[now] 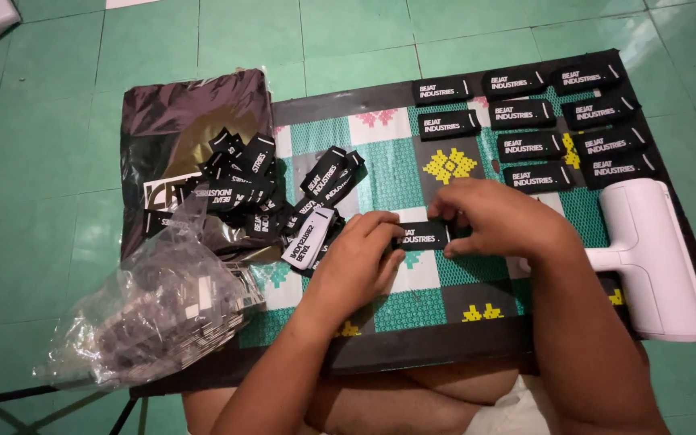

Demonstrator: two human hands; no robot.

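Observation:
Both my hands pinch one small black woven label [423,236] with white lettering, flat on a patterned green, white and black mat [388,173]. My left hand [356,262] grips its left end. My right hand [497,217] grips its right end. A loose heap of the same black labels [271,193] lies just left of my hands. Several finished labels [537,121] sit in neat rows at the mat's far right.
A white lint roller [654,258] lies at the mat's right edge, its handle by my right wrist. A clear plastic bag of labels [159,310] sits at the left front, a dark shiny bag [179,121] behind it. Green floor tiles surround the mat.

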